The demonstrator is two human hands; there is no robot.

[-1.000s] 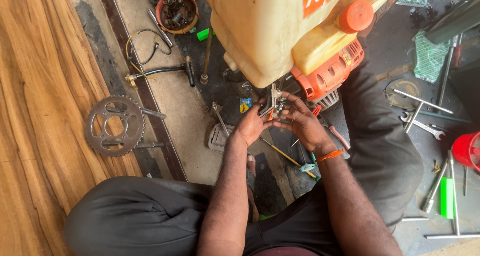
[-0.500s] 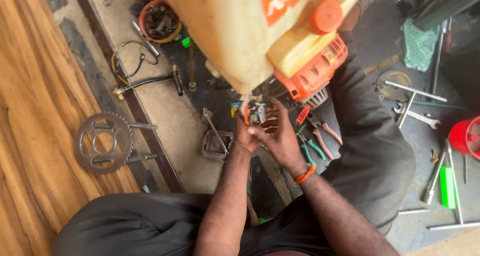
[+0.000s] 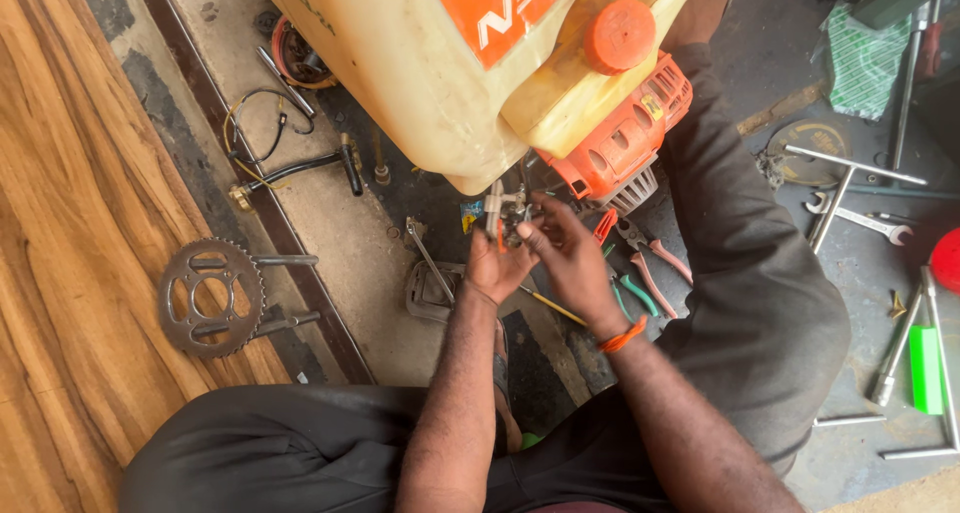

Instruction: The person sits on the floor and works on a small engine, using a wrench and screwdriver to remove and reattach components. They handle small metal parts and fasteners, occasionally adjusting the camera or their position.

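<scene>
A cream plastic tank [image 3: 420, 63] with an orange cap [image 3: 619, 35] and an orange engine housing [image 3: 625, 138] fills the top middle. Just under it, a small metal engine part [image 3: 508, 211] is held between both hands. My left hand [image 3: 497, 266] grips it from below. My right hand [image 3: 562, 258] closes on it from the right, fingers pinching at its top. An orange band circles my right wrist.
A toothed sprocket [image 3: 210, 295] lies on the wooden board at left. Pliers with red and green handles [image 3: 640, 263] lie by my right hand. Long wrenches and rods [image 3: 850, 188] are scattered at right, with a green tool [image 3: 925, 368]. A black cable and lever [image 3: 300, 163] lie near the tank.
My head has tilted, so the tank fills more of the view. Both hands stay together on the small metal part under the tank, shifted slightly.
</scene>
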